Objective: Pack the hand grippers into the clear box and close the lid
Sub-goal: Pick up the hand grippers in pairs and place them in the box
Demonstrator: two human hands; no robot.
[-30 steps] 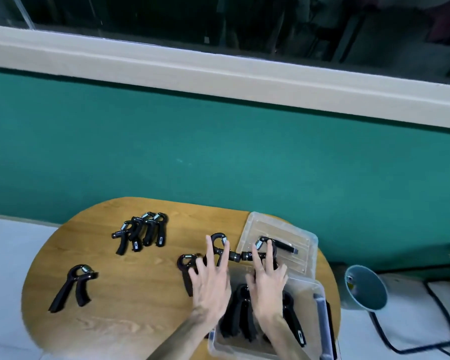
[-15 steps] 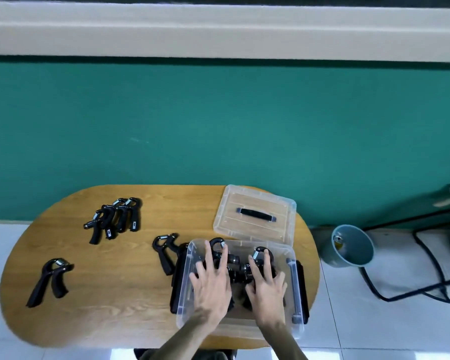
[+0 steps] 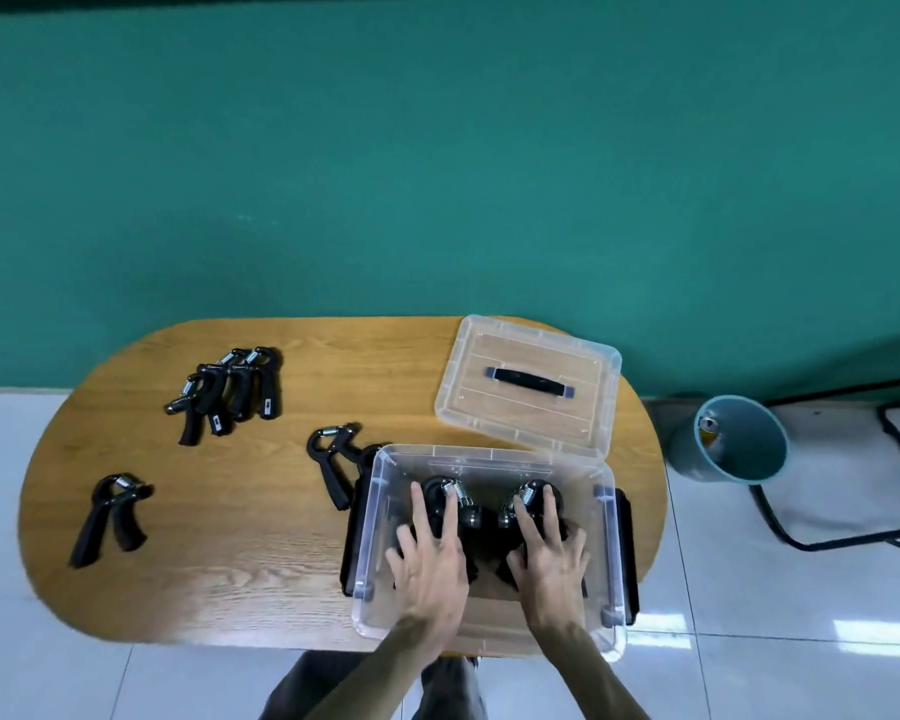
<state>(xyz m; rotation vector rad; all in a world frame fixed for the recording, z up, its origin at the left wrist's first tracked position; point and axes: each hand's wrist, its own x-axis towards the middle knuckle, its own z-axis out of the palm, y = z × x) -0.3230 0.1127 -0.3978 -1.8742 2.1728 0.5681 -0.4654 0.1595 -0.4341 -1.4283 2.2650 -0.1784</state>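
Lower right of frame: left hand (image 3: 430, 556) and right hand (image 3: 546, 550), fingers spread flat, press hand grippers (image 3: 466, 517) into the clear box (image 3: 489, 459); seating them level should let the lid (image 3: 528, 387) shut.

A wooden counter (image 3: 261, 574) with rounded ends stands against a teal wall (image 3: 437, 163), on a glossy white tiled floor (image 3: 780, 667). To its right a blue-grey bin (image 3: 739, 459) sits on the floor, a can inside it, beside a black metal frame (image 3: 822, 543).

teal wall (image 3: 437, 148), white tiled floor (image 3: 801, 641), oval wooden table (image 3: 255, 537), grey bin (image 3: 733, 439)
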